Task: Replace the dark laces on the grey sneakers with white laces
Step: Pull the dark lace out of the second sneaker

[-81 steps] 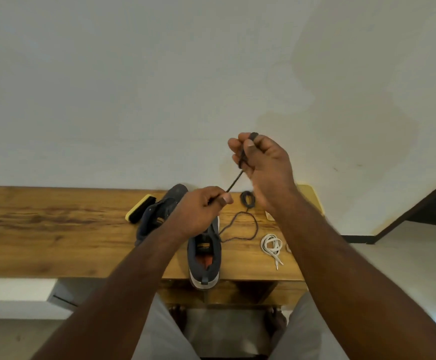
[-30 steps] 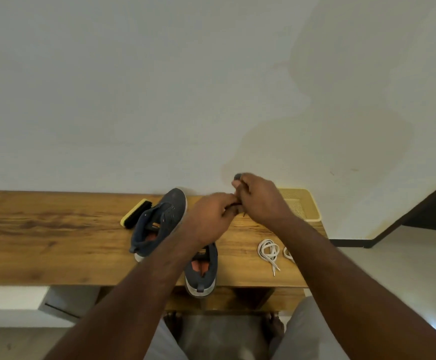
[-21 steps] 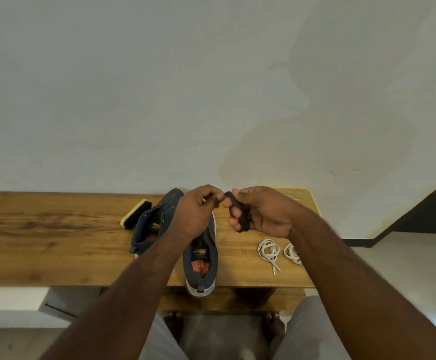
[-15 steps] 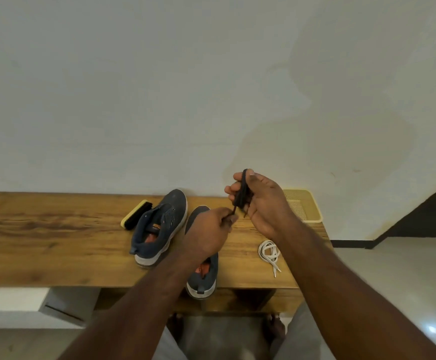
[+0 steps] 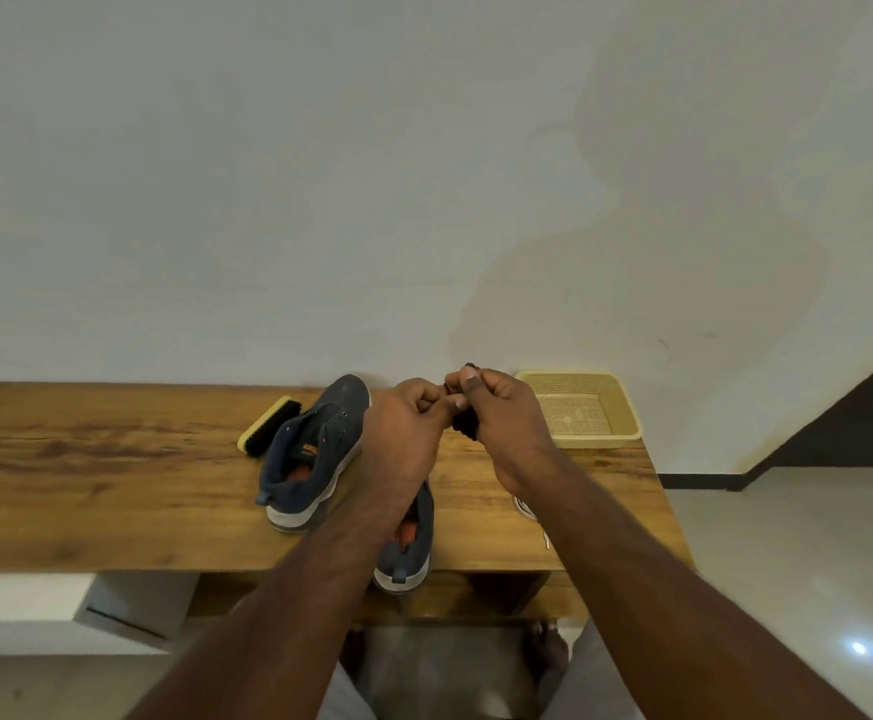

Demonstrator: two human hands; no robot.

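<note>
Head view, left hand: fingers curled, pinching the loose end of the dark lace; fingertips touch the right hand.
Head view, right hand: fingers curled round the lace, which is wound into a small bundle showing just below the thumb.
Sneakers: left sneaker lies just left of the left hand, eyelets bare; right sneaker lies under the left forearm, mostly hidden.
White laces: on the wooden bench beneath the right wrist, largely covered.
Basket: just right of the right hand.
Brush: left of the left sneaker.
Step in hand, judged: finishing the coil of the removed lace.
Technique: keep tension on the tail, tuck it under the last turn, then release so the bundle does not unwind.
Markings: an orange tag on the left sneaker's tongue; text too small to read.
</note>
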